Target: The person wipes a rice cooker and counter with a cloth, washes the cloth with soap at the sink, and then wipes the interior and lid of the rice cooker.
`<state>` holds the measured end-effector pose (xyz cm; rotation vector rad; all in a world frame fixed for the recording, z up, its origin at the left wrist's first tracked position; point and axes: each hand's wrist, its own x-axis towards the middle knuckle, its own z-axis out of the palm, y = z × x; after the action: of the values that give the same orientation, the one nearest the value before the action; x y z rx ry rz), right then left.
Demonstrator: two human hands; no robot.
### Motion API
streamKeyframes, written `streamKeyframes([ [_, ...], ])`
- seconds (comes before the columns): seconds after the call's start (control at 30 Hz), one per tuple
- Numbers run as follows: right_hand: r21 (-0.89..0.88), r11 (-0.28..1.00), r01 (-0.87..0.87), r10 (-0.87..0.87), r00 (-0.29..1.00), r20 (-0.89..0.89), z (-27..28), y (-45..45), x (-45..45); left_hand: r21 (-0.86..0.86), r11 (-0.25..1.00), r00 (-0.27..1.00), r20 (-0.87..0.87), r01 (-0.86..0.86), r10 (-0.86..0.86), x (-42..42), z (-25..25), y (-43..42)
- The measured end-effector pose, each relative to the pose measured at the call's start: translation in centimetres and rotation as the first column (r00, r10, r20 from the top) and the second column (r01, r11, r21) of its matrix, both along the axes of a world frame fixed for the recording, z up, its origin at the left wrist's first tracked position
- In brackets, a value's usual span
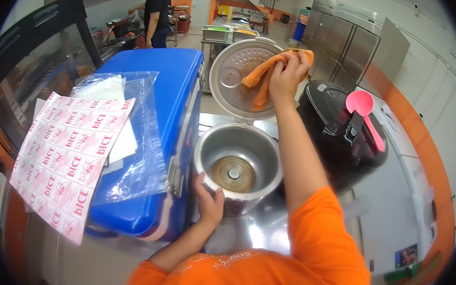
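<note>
An open rice cooker (270, 198) with no inner pot stands on a metal counter, its round heating plate (233, 174) showing at the bottom. Its perforated lid (231, 62) is raised at the back. My right hand (289, 77) is closed on an orange cloth (262, 81) against the right part of the lid's inner face. Low on the cooker's front rim rests my left hand (210, 202), thumb and fingers apart, holding nothing. Right of the lid stands a black cooker (319, 104), closed, with a pink ladle (371, 124) on top.
On the left is a blue cooler box (178, 66) bearing a plastic bag (146, 163) and printed paper sheets (66, 156). A person (156, 13) in dark clothes stands at the far left. Food trays (215, 33) and steel cabinets (341, 36) are farther back.
</note>
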<state>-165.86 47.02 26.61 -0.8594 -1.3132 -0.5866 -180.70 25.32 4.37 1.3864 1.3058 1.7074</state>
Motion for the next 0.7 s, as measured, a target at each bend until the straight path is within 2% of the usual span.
streamKeyframes([
  [0.03, 0.008, 1.0, -0.016, 0.016, 1.0, -0.013, -0.7, 0.7, -0.5, 0.008, 1.0, 1.0, -0.013, -0.016, 0.016, 0.1, 0.3, -0.4],
  [0.1, -0.206, 0.978, -0.044, 0.014, 0.989, -0.148, -2.0, 1.7, -1.3, -0.034, 0.996, 0.968, -0.24, -0.086, 0.075, 0.8, 0.5, -1.1],
  [0.13, -0.226, 0.968, -0.112, 0.057, 0.969, -0.239, -2.4, 2.2, -1.7, 0.006, 0.994, 0.942, -0.319, -0.111, 0.107, 1.4, 0.2, -1.4],
  [0.17, -0.224, 0.965, -0.134, 0.076, 0.966, -0.247, -2.7, 2.7, -1.8, 0.007, 0.991, 0.936, -0.327, -0.131, 0.126, 2.0, 0.2, -1.7],
  [0.2, -0.35, 0.85, -0.393, 0.235, 0.879, -0.415, -2.8, 2.7, -1.9, -0.007, 0.992, 0.904, -0.413, -0.124, 0.11, 2.5, 0.4, -2.2],
  [0.23, -0.411, 0.659, -0.63, 0.333, 0.734, -0.592, -2.9, 2.5, -2.0, -0.026, 0.993, 0.863, -0.498, -0.115, 0.087, 2.8, 0.8, -2.6],
  [0.27, -0.365, 0.598, -0.714, 0.323, 0.631, -0.705, -3.3, 2.4, -2.1, -0.032, 0.993, 0.857, -0.509, -0.117, 0.085, 3.0, 1.3, -2.9],
  [0.3, -0.351, 0.589, -0.727, 0.323, 0.611, -0.723, -3.6, 2.7, -2.2, -0.036, 0.991, 0.843, -0.53, -0.126, 0.088, 2.9, 2.6, -3.1],
  [0.37, -0.091, 0.722, -0.686, 0.312, 0.44, -0.842, -3.9, 4.0, -1.9, 0.207, 0.976, 0.835, -0.525, -0.061, 0.164, 2.6, 7.2, -2.6],
  [0.4, -0.003, 0.738, -0.674, 0.358, 0.395, -0.846, -4.0, 4.7, -1.4, 0.283, 0.958, 0.832, -0.519, -0.05, 0.197, 2.4, 10.8, -2.3],
  [0.43, 0.003, 0.733, -0.68, 0.358, 0.382, -0.852, -3.3, 4.1, -1.1, 0.36, 0.932, 0.83, -0.508, -0.039, 0.231, 2.4, 14.8, -1.6],
  [0.47, 0.004, 0.791, -0.612, 0.332, 0.424, -0.842, -1.9, 2.9, -1.1, 0.412, 0.909, 0.921, -0.323, -0.069, 0.217, 3.0, 17.6, -0.7],
  [0.5, 0.004, 0.842, -0.54, 0.304, 0.467, -0.831, -1.1, 2.3, -0.9, 0.489, 0.871, 0.95, -0.243, -0.056, 0.197, 3.6, 21.3, -0.5],
  [0.53, 0.079, 0.834, -0.546, 0.376, 0.459, -0.805, -1.7, 4.0, -0.9, 0.565, 0.822, 0.946, -0.222, -0.072, 0.235, 4.6, 24.8, -0.3],
  [0.57, 0.065, 0.824, -0.563, 0.372, 0.45, -0.812, -1.9, 4.7, -0.7, 0.68, 0.733, 0.897, -0.31, -0.021, 0.313, 5.3, 27.9, 0.3],
  [0.6, 0.077, 0.831, -0.551, 0.395, 0.487, -0.779, -2.2, 5.0, -0.6, 0.773, 0.63, 0.78, -0.436, 0.069, 0.45, 5.6, 30.3, 1.7],
  [0.63, 0.098, 0.837, -0.538, 0.419, 0.516, -0.747, -2.2, 4.9, -0.7, 0.713, 0.689, 0.627, -0.597, 0.128, 0.501, 6.0, 32.4, 3.1],
  [0.67, 0.053, 0.88, -0.472, 0.363, 0.596, -0.717, -1.9, 3.8, -0.4, 0.639, 0.748, 0.439, -0.733, 0.181, 0.52, 6.1, 34.3, 4.7],
  [0.7, 0.06, 0.879, -0.474, 0.357, 0.569, -0.741, -2.2, 3.7, -0.4, 0.581, 0.773, 0.287, -0.809, 0.255, 0.513, 5.2, 35.3, 7.9],
])
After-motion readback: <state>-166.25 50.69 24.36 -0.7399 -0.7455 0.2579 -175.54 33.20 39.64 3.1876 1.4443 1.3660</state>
